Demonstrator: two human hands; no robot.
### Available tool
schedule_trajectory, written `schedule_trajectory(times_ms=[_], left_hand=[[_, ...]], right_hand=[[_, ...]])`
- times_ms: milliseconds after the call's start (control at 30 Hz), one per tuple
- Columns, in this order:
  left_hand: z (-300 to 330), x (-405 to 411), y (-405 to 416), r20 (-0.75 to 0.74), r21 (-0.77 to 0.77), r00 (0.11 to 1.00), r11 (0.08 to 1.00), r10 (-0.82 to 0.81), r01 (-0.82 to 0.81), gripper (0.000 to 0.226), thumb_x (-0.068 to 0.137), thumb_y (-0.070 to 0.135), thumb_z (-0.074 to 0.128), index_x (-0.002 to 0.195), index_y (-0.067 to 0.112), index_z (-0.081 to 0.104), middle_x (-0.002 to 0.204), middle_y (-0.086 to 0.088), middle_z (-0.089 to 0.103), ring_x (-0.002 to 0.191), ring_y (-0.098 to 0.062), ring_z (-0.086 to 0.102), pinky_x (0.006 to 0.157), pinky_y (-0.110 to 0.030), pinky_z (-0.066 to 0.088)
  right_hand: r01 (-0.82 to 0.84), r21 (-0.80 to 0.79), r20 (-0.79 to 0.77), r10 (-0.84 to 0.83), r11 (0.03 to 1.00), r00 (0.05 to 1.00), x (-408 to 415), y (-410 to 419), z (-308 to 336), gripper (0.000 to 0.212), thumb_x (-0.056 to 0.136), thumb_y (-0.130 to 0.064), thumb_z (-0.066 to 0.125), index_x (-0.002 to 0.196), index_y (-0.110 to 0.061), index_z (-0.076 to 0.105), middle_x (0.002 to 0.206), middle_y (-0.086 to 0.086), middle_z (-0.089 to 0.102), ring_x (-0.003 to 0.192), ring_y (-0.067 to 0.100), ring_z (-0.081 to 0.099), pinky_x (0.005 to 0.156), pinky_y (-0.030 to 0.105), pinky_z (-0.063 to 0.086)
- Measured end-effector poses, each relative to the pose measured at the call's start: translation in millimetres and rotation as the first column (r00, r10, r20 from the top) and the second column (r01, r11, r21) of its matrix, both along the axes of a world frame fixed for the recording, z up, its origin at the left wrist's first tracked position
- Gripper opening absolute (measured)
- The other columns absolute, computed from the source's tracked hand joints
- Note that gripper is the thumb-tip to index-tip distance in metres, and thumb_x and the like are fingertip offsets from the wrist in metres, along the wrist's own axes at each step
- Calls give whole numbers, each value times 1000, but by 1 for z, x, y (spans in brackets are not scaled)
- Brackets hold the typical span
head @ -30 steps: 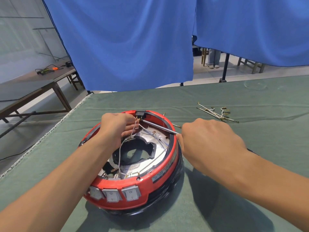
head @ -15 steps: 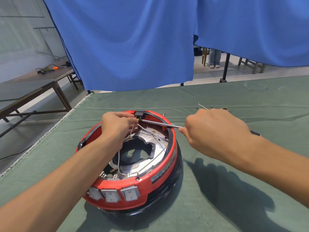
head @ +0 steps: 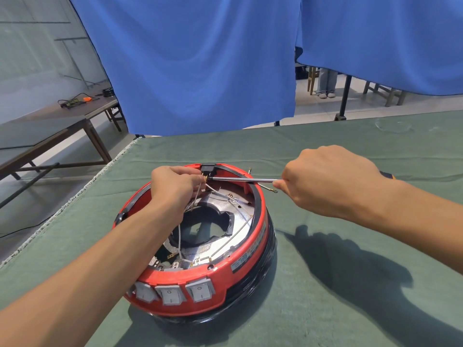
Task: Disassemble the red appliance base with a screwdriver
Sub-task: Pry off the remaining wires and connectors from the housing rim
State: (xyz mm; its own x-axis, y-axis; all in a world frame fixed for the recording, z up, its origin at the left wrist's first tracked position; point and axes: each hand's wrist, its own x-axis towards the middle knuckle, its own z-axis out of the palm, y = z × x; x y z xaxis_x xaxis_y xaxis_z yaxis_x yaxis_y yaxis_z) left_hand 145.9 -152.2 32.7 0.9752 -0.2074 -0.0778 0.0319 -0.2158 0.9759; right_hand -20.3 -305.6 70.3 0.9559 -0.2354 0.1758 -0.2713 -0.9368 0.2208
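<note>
The red appliance base lies open side up on the green cloth, three white rocker switches on its near wall. Inside it are a silver plate and loose white wires. My left hand reaches over the far rim and pinches the wires close to a black connector block. My right hand grips the screwdriver, its handle mostly hidden in my fist. The steel shaft runs level to the left, tip at the brass terminal under the black block.
The green cloth-covered table spreads to the right and front; its left edge runs diagonally beside the base. A small brass-tipped wire lies just beyond the rim. Blue curtains hang behind. A wooden bench stands at the left.
My right hand has risen and drawn rightward, so the screwdriver shaft now lies nearly level. It now covers the loose wire pieces on the cloth. My left hand stays on the wires.
</note>
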Motion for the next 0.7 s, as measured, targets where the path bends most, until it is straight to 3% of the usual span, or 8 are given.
schedule_trajectory(times_ms=[100, 300, 400, 467, 567, 633, 700], left_hand=[[0, 0, -1, 6, 9, 1000, 1000, -1, 1, 15, 79, -9, 67, 72, 4, 67, 77, -18, 69, 78, -31, 69, 85, -46, 56], [0, -3, -5, 119, 77, 993, 997, 5, -14, 18, 82, -4, 66, 72, 11, 67, 84, -12, 69, 83, -28, 69, 80, -40, 57], [-1, -3, -5, 226, 138, 974, 990, -18, -14, 19, 88, 0, 56, 91, 14, 68, 82, -8, 68, 76, -24, 67, 72, -38, 57], [-1, -3, -4, 303, 246, 951, 969, -66, -11, 31, 90, 3, 49, 110, 18, 67, 91, -11, 70, 82, -30, 66, 76, -42, 55], [-1, -6, -3, 370, 424, 916, 905, -155, -19, 44, 91, 2, 43, 124, 21, 64, 113, -18, 67, 105, -43, 58, 85, -46, 51], [-1, -8, -2, 376, 463, 909, 886, -183, -13, 48, 90, 0, 40, 127, 21, 61, 114, -18, 67, 106, -44, 57, 83, -46, 52], [0, -10, -3, 382, 486, 900, 874, -210, -2, 49, 89, -1, 38, 127, 19, 61, 108, -15, 70, 100, -43, 60, 80, -45, 52]], right_hand=[[-3, -7, -16, 3, 1000, 1000, 0, 0, 2, 43, 97, -50, 33, 68, -18, 40, 58, -2, 33, 45, 17, 28, 53, 31, 34], [-4, -118, 15, 6, 993, 1000, -8, 24, -3, 47, 97, -33, 43, 58, -18, 21, 54, -1, 24, 41, 18, 19, 40, 27, 14], [8, -125, 19, -5, 992, 1000, -11, 31, -4, 46, 95, -30, 47, 58, -19, 22, 54, -1, 24, 41, 19, 19, 40, 26, 13], [18, -123, 26, -14, 992, 1000, -11, 35, -6, 45, 95, -28, 48, 58, -19, 22, 54, -1, 24, 42, 20, 21, 40, 26, 12], [30, -97, 43, -26, 995, 999, -10, 42, -10, 45, 95, -24, 48, 59, -20, 21, 55, -2, 29, 51, 26, 40, 40, 25, 14], [45, -67, 47, -42, 997, 998, -10, 45, -13, 45, 95, -22, 47, 59, -20, 20, 55, -2, 26, 62, 31, 54, 40, 25, 15], [51, -62, 46, -48, 997, 998, -10, 46, -13, 45, 95, -21, 47, 59, -19, 20, 56, -1, 24, 62, 32, 53, 40, 26, 15]])
